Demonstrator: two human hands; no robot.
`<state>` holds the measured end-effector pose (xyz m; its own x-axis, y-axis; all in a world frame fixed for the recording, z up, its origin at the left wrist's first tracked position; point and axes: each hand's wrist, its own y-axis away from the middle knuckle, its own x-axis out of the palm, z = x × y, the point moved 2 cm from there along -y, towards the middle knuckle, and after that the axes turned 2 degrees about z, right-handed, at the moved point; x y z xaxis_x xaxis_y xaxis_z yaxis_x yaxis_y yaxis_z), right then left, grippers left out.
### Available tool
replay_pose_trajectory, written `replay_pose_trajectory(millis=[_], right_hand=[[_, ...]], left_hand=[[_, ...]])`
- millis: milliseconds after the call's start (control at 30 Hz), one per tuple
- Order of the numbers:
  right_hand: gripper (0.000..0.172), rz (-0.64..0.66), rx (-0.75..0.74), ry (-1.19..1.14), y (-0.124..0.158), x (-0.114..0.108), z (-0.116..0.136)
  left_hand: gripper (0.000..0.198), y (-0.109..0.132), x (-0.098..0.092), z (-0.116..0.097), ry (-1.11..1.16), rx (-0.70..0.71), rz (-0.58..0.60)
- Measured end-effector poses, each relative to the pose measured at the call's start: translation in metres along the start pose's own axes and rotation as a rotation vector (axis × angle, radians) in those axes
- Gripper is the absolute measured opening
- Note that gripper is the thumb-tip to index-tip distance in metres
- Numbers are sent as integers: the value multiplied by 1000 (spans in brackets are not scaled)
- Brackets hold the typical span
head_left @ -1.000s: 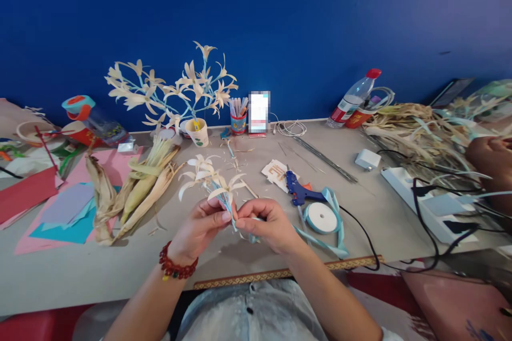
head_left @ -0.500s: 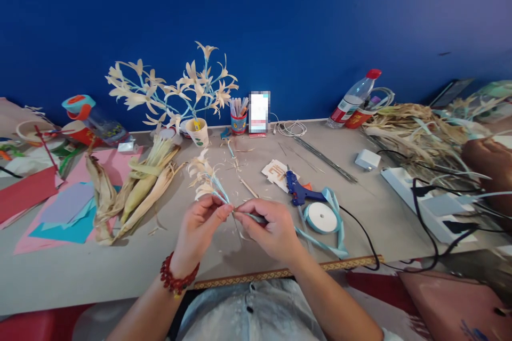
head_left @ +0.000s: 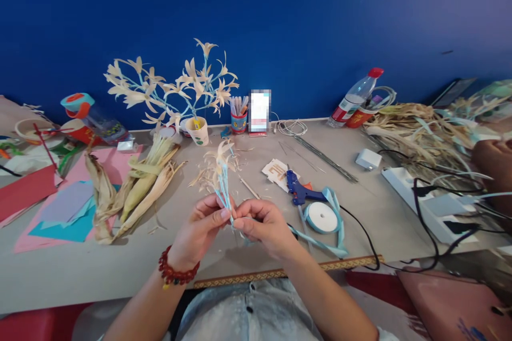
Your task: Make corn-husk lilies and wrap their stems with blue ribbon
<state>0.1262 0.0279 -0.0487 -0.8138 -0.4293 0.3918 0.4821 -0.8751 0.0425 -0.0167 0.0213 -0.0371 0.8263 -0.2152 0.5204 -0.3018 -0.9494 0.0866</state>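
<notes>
My left hand point(head_left: 208, 224) is closed around the pale blue stems of a small bunch of corn-husk flowers point(head_left: 222, 162), which stands nearly upright above the table. Beside it, my right hand point(head_left: 264, 226) pinches light-blue ribbon point(head_left: 304, 235) against the lower stems, with the fingertips of both hands almost touching. To the right lies the ribbon's white roll point(head_left: 322, 218). Just beyond it is a blue glue gun point(head_left: 298, 189), its nozzle over a white card scrap point(head_left: 276, 175). My fingers partly hide the stem ends.
Corn husks point(head_left: 148, 186) lie on coloured paper point(head_left: 66, 229) at left. A paper cup point(head_left: 197, 131) holds a husk-flower arrangement point(head_left: 192, 85). Wires point(head_left: 326, 159), a power strip point(head_left: 424, 208) and black cords are on the right, near another person's hand point(head_left: 494, 162).
The flower bunch has swung from leaning left to nearly upright. My right hand has shifted slightly round the stems, and its fingers have changed position.
</notes>
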Motion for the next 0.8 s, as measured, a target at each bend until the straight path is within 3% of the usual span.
replay_pose_trajectory(millis=[67, 200, 300, 433, 667, 800], right_hand=[[25, -50, -33, 58, 0, -1, 0], [15, -206, -281, 521, 5, -3, 11], [13, -245, -448, 780, 9, -1, 16], [16, -294, -564, 1010, 13, 2, 17], [8, -337, -743, 1218, 15, 5, 15], [7, -352, -756, 1220, 16, 3, 14]], left_hand=[[13, 0, -3, 2, -33, 23, -51], [12, 1, -7, 4, -248, 112, -165], [11, 1, -7, 1, -464, 182, -190], [14, 1, -6, -2, -673, 260, -258], [32, -1, -3, 0, -520, 279, -349], [23, 1, -7, 3, -387, 311, -315]])
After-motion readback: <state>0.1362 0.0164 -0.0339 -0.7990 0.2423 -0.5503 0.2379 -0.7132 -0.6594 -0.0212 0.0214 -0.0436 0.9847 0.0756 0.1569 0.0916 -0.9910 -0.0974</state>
